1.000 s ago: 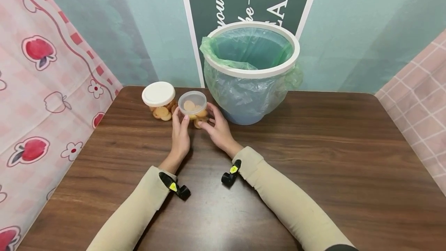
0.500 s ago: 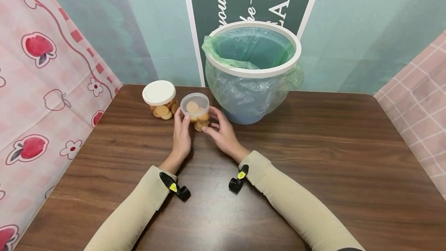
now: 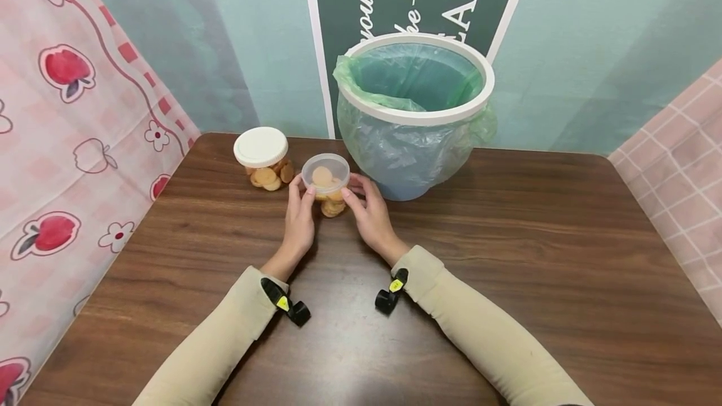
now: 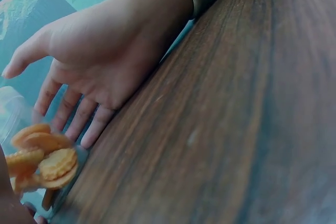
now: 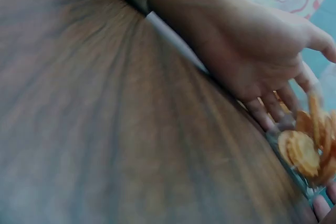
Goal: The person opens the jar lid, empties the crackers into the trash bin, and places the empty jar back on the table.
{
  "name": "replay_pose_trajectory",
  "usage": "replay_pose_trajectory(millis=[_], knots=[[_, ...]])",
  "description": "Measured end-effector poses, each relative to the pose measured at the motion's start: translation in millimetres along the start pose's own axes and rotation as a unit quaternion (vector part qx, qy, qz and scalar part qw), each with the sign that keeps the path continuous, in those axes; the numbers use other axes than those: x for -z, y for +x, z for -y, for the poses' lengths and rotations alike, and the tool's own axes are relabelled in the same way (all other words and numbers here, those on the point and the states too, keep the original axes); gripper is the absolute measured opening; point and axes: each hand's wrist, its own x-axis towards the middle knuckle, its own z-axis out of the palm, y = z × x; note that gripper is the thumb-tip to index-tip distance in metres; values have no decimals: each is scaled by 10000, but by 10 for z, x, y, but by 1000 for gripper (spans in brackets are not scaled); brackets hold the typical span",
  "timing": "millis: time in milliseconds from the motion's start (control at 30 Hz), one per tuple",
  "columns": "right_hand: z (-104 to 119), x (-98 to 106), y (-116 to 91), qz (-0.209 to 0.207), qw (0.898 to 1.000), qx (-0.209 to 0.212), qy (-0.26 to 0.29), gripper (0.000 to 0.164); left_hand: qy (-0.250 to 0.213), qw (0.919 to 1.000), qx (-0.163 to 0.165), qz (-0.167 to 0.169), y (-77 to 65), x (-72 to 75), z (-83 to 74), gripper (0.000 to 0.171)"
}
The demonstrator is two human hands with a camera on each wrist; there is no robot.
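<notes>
Clear plastic, round biscuits inside: that's the open jar (image 3: 326, 183) you've got between your palms, standing on the brown table (image 3: 507, 255) right in front of the bin. Your left hand (image 3: 299, 221) cups its left side and your right hand (image 3: 369, 215) cups its right, fingers curved round the wall on both sides, so the jar is clamped between the two hands. The left wrist view shows the right hand's fingers lying against the wall beside the biscuits (image 4: 44, 161); the right wrist view is blurred, but the biscuits (image 5: 304, 148) sit just past the left hand's fingertips there too.

No lid on this jar, as far as you can see from above, so the opening looks done. I can't tell whether the base is off the wood yet. The biscuits are all inside; nothing has been tipped out.

Just beyond your right fingers stands the bin (image 3: 414, 114), white rim, green bag, nothing showing inside it. Left of your grip, near but apart, waits a second jar (image 3: 264, 158) with its white lid on, untouched.
</notes>
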Motion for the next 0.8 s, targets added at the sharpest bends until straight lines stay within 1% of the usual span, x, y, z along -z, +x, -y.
replay_pose_trajectory(millis=[100, 200, 267, 433, 633, 800], knots=[[-7, 5, 2, -85, 9999, 8, -122, 52, -77, 9999, 0, 147, -18, -42, -9, 48], [-10, 12, 3, -152, 9998, -2, -157, 54, -57, 9996, -1, 261, -41, -83, -12, 48], [-11, 15, 4, -183, 9997, -27, -139, 55, 40, 9997, -12, 240, -56, -100, -23, 48], [-6, 22, -2, -187, 9998, -77, -73, 56, 72, 9998, -28, 186, -64, -113, -32, 47], [2, 43, -46, -249, 9997, -86, 7, 55, 41, 9998, -16, 204, -82, -118, -70, 46], [5, 77, -103, -239, 9997, -101, -11, 55, 5, 9998, 22, 184, -97, -129, -57, 44]])
